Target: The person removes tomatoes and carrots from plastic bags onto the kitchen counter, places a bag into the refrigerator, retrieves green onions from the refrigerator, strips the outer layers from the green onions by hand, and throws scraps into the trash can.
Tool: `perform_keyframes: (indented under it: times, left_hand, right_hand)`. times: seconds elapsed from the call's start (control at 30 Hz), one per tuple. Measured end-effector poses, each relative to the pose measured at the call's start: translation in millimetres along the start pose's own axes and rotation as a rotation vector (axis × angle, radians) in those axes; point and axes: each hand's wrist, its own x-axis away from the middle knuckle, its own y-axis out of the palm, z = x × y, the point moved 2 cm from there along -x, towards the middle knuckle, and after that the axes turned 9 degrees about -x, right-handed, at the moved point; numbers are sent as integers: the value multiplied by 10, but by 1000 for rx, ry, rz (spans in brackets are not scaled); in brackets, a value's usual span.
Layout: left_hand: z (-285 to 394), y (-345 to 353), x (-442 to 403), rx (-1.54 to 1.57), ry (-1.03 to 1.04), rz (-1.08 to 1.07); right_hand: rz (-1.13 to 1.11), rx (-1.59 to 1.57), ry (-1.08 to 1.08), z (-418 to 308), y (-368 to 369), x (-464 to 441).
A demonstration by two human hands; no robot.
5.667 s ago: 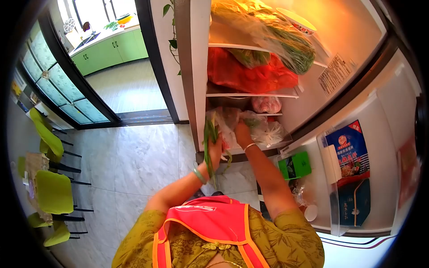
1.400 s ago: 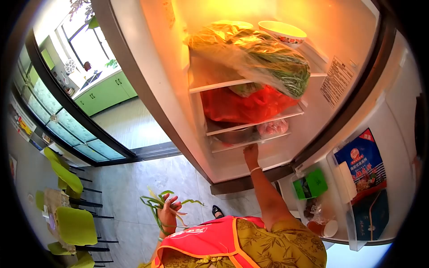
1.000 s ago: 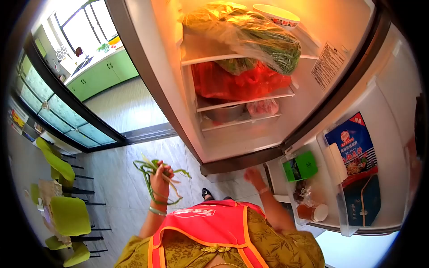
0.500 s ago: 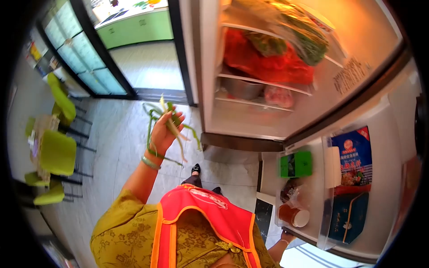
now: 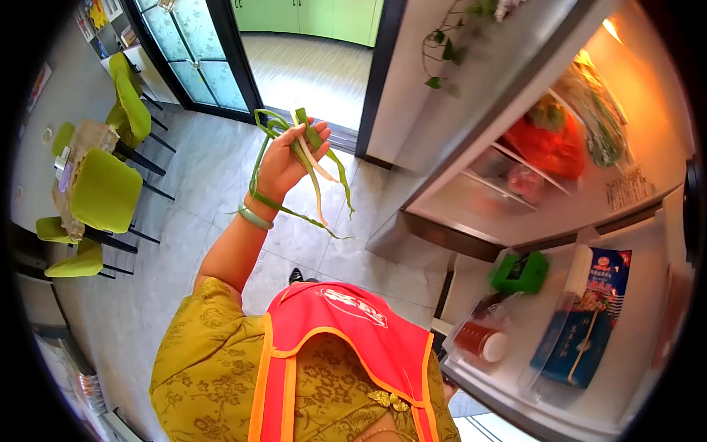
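My left hand (image 5: 288, 158) is closed around a few scallions (image 5: 312, 166), held up in front of me over the tiled floor. Their white ends and long green leaves hang past my palm, and one leaf trails across the wrist by a pale green bangle (image 5: 255, 217). Only a sliver of my right hand (image 5: 448, 389) shows, low beside the edge of the open refrigerator door (image 5: 508, 394); its fingers are hidden. To the right stands the refrigerator (image 5: 471, 210), lit inside, with a red bag (image 5: 549, 144) and bagged greens (image 5: 600, 125) on its shelves.
Door shelves hold a green box (image 5: 520, 272), a jar with a white lid (image 5: 482, 343) and a dark blue package (image 5: 578, 346). Lime-green chairs (image 5: 107, 190) surround a table (image 5: 94, 140) at left. Ahead, a doorway with a black frame (image 5: 372, 88) leads to green cabinets (image 5: 309, 16).
My view has turned, so the refrigerator sits farther right and more of the doorway wall shows. My left hand, still holding the scallions, appears higher. The refrigerator door stays open.
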Motion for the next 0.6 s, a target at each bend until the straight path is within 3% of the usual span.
perform_keyframes:
  times: [0.03,0.1,0.23,0.37,0.43,0.53,0.6]
  left_hand:
    - [157,-102,8,-6,-5,10]
    - [469,-324,-41,-18,-15,8]
    - [1117,-586,-33,-71,-5,7]
    - [1698,-841,-36,-55,30,24]
    - [1950,-963,-111,-37,39,9]
    - [2240,-1109,-179,-37,72,46]
    - [2380,-1220,-260,-10,80,88]
  right_hand:
    - [-26,-11,22,175,42,-18]
    - [-42,90,-208,704,890,321]
    - [-25,-59,37,1309,1180,20]
    - [101,95,10,1966,1690,-90]
    - [21,295,149,2323,1708,-401]
    - [-152,764,346,3184,2917,-105]
    - [-499,1000,330,3731,3885,45]
